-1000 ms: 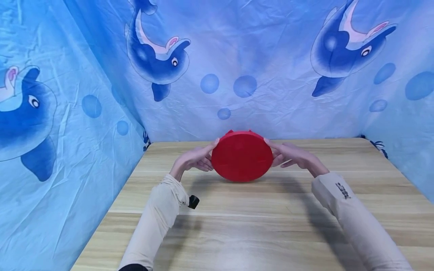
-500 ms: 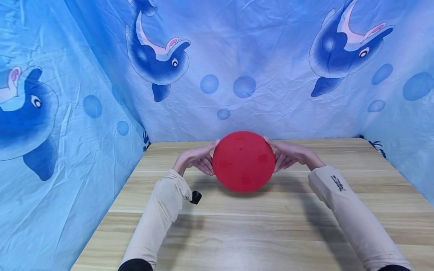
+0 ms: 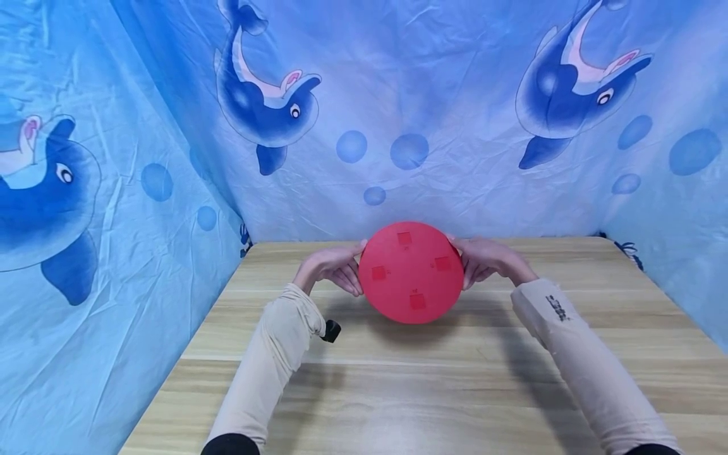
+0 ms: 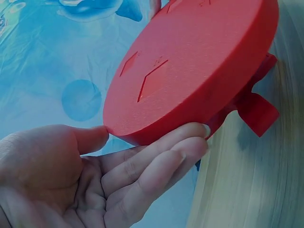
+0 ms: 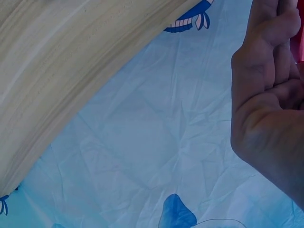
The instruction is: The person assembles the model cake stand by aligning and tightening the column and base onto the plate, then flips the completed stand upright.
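Between the two hands is a thick red round disc (image 3: 409, 272), tilted so that its flat face turns toward the head camera. Several square recesses with small marks beside them show on that face. The left hand (image 3: 332, 266) grips the disc's left edge; in the left wrist view its thumb is at the rim and its fingers (image 4: 156, 173) lie along the side. Red flared parts (image 4: 259, 114) stick out from the disc's far side. Holding the right edge is the right hand (image 3: 486, 258), which in the right wrist view mostly hides the disc.
A wood-grain table (image 3: 398, 392) lies under the hands, with shadows below the disc. Blue curtains (image 3: 364, 95) printed with dolphins and bubbles stand behind it and at both sides. A small black piece (image 3: 331, 330) sits at the left sleeve (image 3: 267, 360).
The disc has been tilted so its recessed face shows more fully toward the head camera; its lower edge came nearer. Both hands kept hold and shifted only slightly.
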Available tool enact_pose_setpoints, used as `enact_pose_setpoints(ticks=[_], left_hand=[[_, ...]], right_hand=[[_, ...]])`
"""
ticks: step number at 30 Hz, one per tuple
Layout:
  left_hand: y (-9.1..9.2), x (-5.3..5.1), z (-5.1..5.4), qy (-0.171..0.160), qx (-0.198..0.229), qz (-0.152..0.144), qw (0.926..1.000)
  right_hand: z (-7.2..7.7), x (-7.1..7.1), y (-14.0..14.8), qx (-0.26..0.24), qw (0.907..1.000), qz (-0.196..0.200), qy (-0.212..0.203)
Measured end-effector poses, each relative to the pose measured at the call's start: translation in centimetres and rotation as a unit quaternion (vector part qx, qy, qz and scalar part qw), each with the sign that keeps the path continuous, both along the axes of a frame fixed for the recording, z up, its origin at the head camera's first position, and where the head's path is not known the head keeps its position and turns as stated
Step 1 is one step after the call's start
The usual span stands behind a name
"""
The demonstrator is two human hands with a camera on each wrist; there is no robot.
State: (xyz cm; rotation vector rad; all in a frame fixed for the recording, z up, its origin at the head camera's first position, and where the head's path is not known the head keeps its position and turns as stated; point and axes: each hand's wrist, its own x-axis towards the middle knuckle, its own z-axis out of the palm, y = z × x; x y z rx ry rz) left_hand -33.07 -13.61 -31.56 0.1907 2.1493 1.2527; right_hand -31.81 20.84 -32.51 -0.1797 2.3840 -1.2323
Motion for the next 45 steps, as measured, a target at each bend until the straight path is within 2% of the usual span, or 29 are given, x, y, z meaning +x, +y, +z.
enact_pose_setpoints(ticks=[4,13,19,25,30,41,45], left_hand=[[0.3,-0.2,-0.3,0.009,0.005,0.012,0.9999],[1.0,-1.2,-2.0,0.064,0.041,0.040,0.9963],[1.2,-1.7,-3.3,0.071,0.055,0.072,0.9934],[0.9,-2.1,-4.3,0.084,0.055,0.091,0.9908],[0.6,-2.2,-4.6,0.086,0.050,0.099,0.9901],[0.4,-2.0,-4.3,0.088,0.052,0.105,0.9893],[0.2,-2.0,-4.7,0.098,0.064,0.106,0.9875]], right_hand=[[-0.5,-0.1,0.1,-0.008,0.9999,-0.010,0.002],[-1.7,-0.6,0.1,-0.016,0.9991,-0.038,0.013],[-2.7,-0.8,0.0,-0.021,0.9978,-0.061,0.011],[-3.1,-1.0,-0.3,-0.028,0.9975,-0.060,0.026],[-3.3,-1.1,-0.4,-0.038,0.9970,-0.058,0.033],[-3.4,-1.1,-0.4,-0.045,0.9971,-0.055,0.028],[-3.6,-0.9,-0.2,-0.058,0.9963,-0.057,0.028]])
